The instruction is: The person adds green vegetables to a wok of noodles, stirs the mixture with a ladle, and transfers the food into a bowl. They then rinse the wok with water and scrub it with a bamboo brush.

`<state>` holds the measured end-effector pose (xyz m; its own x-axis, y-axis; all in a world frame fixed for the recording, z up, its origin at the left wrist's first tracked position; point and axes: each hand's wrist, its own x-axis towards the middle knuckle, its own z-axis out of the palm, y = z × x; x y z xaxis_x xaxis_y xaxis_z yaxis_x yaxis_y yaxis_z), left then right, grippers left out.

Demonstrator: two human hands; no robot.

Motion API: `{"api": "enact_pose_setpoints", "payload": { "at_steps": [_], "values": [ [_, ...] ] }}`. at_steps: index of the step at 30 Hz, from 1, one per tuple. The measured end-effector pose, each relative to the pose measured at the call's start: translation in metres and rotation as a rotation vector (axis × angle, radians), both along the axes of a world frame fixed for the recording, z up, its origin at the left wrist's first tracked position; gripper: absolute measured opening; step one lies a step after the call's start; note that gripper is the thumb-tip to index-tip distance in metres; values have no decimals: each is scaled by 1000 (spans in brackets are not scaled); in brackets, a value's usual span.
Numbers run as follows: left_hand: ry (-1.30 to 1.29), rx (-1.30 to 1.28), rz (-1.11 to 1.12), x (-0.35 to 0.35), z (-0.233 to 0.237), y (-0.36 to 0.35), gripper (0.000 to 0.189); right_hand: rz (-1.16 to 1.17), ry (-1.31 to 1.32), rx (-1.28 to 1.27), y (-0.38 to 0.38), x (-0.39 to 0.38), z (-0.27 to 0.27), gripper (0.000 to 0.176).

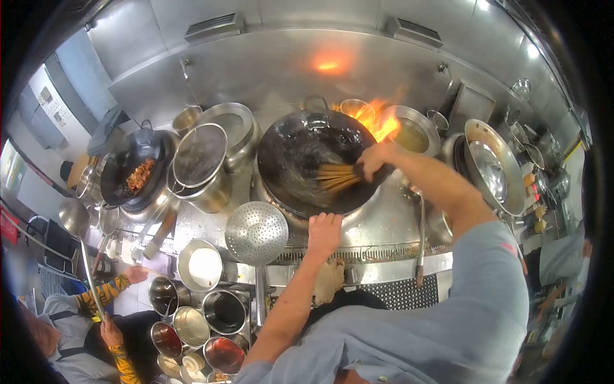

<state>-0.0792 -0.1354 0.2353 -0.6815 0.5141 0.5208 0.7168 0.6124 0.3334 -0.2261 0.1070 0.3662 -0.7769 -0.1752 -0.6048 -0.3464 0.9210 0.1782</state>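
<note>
A large dark wok (288,150) sits on the burner in front of me, wet inside. My right hand (374,159) is closed around a bamboo wok brush (338,177), whose bristles spread against the wok's inner wall. At the near rim is my left hand (325,230), back upward; its fingers lie at the wok's edge, and whether they grip the rim or something on it is hidden. Flames (377,120) rise behind the wok on the right. Just left of my left hand, a perforated skimmer (257,233) rests on the counter edge, handle toward me.
A second wok (121,165) with browned food stands at left, beside a strainer (200,155) over a pot. Seasoning pots (192,326) stand at lower left. There a co-worker (70,333) holds a long ladle (89,269). A big pan (495,169) sits at right.
</note>
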Motion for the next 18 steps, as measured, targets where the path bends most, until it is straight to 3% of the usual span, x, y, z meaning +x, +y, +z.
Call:
{"api": "enact_pose_setpoints", "payload": {
  "at_steps": [2, 4, 5, 6, 7, 9, 11, 14, 16, 18],
  "values": [
    [0, -10, 14, -4, 5, -1, 15, -78, -186, 195, 10, -50, 31, 47],
    [-13, -6, 12, -2, 7, 0, 15, -254, 162, 77, -4, -70, 25, 38],
    [7, -6, 11, -2, 6, 0, 15, -193, 140, 4, -25, -68, 9, 37],
    [-1, -28, 22, -4, 5, -1, 15, -392, 191, -173, -46, -51, -6, 38],
    [-15, -51, 26, -4, 3, -2, 16, -449, 244, -255, -66, -29, -23, 39],
    [-24, -47, 12, 0, 3, 3, 16, -424, 316, -354, -72, 10, -63, 57],
    [-12, -16, -6, -2, 5, -2, 16, -346, 161, -374, -58, 53, -47, 68],
    [-24, 17, -7, -2, 2, -1, 15, -240, -51, -219, 6, 49, 5, 60],
    [8, 16, -8, -4, 4, -1, 14, -82, -248, 171, 38, -13, 27, 48],
    [12, 1, -1, -3, 3, 0, 14, -344, -251, 197, 32, -62, 40, 42]
  ]
}}
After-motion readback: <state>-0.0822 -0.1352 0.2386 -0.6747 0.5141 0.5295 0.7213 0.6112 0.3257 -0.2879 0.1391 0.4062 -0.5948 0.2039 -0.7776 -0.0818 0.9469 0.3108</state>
